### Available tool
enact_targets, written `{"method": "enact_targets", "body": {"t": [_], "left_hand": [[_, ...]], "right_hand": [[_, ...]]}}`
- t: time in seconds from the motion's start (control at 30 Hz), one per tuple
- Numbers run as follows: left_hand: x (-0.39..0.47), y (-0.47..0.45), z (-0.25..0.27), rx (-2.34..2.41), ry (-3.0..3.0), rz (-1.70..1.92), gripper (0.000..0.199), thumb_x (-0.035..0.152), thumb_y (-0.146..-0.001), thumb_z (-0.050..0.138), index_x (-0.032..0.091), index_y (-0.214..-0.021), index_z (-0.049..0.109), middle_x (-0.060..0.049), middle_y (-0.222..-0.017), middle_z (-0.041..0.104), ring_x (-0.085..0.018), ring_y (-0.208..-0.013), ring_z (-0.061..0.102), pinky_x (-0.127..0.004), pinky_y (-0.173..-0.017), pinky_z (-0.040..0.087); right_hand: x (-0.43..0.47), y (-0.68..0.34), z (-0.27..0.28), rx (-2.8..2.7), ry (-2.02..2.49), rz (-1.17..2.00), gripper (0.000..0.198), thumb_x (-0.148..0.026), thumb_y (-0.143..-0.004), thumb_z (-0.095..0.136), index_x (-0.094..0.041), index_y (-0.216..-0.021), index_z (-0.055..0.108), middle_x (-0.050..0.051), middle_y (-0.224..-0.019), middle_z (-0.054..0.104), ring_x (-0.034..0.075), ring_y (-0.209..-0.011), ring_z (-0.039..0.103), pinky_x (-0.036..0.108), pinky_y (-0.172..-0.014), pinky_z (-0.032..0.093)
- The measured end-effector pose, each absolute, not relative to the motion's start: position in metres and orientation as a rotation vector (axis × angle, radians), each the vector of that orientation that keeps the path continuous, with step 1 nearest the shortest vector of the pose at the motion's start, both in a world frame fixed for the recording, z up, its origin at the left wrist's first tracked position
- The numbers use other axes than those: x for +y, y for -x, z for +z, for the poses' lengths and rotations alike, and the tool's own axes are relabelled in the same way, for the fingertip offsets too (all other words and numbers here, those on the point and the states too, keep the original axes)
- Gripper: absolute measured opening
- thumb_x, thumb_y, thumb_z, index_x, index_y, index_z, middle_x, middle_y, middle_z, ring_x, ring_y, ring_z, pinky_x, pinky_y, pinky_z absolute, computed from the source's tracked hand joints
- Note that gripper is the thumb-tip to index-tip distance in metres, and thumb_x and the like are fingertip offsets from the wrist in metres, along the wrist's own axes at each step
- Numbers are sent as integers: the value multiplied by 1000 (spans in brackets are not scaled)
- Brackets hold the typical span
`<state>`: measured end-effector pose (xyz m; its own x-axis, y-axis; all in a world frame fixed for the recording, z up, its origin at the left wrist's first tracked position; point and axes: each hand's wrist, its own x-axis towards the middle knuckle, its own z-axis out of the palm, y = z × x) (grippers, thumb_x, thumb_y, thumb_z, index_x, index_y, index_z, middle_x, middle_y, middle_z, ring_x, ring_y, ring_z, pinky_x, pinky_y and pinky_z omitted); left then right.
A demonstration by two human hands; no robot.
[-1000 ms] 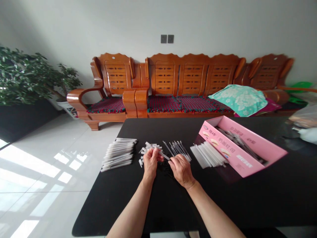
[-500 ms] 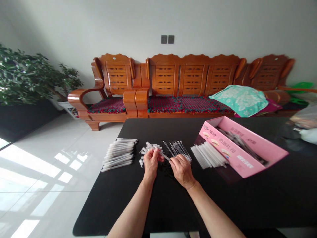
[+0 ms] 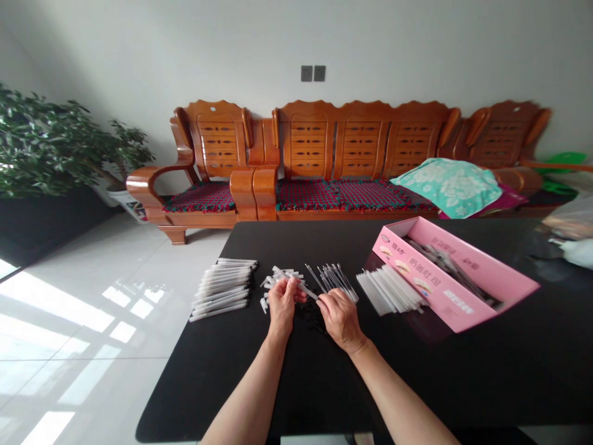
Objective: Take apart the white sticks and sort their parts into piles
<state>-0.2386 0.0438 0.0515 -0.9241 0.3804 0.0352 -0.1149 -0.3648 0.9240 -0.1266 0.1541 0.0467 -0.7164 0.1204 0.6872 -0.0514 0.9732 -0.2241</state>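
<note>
Between my two hands runs a whitish pen (image 3: 306, 289), slanting down to the right. My left hand (image 3: 280, 307) pinches its left part, and my right hand (image 3: 340, 316) grips the right end with closed fingers. Just beyond the left hand lies a heap of short white pen caps (image 3: 279, 276). Thin pen refills (image 3: 334, 278) with dark shafts fan out behind the right hand. Small black pieces (image 3: 314, 319), too dim to name, lie on the table between the wrists. White pen tubes (image 3: 391, 290) are spread to the right.
Rows of pens with dark ends (image 3: 222, 289) lie near the left edge of the black table (image 3: 324, 395). At the right stands an open pink box (image 3: 463, 303) with long greyish items inside. A plastic bag (image 3: 574, 222) is at the far right, a wooden sofa (image 3: 361, 136) behind.
</note>
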Motion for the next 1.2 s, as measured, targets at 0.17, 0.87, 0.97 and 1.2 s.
{"method": "enact_targets", "body": {"t": [0.17,0.87,0.97,1.2], "left_hand": [[44,238,51,1582,-347,2335,42,53,-74,71,11,-79,67,0,-55,62,-13,-48,62,-22,-45,52],[44,239,50,1575,-356,2343,41,52,-75,71,12,-79,67,0,-56,62,-13,-48,61,-22,-45,52],[44,238,51,1585,-348,2336,43,54,-73,72,11,-78,67,-1,-56,62,-13,-48,61,-22,-45,52],[43,239,50,1570,-354,2352,41,52,-75,71,12,-79,67,-1,-56,63,-13,-49,61,-21,-45,52]], "right_hand": [[155,127,45,-2313,64,336,10,-17,-94,51,-19,-88,58,5,-75,58,21,-77,52,33,-70,42],[155,127,45,-2334,54,325,13,-16,-94,48,-19,-88,59,6,-76,58,21,-79,53,34,-72,43],[156,127,44,-2315,65,347,11,-16,-93,50,-19,-87,58,5,-75,58,21,-78,53,34,-71,43],[155,126,47,-2340,53,352,10,-18,-94,50,-18,-89,59,6,-77,58,21,-79,52,34,-73,43]]}}
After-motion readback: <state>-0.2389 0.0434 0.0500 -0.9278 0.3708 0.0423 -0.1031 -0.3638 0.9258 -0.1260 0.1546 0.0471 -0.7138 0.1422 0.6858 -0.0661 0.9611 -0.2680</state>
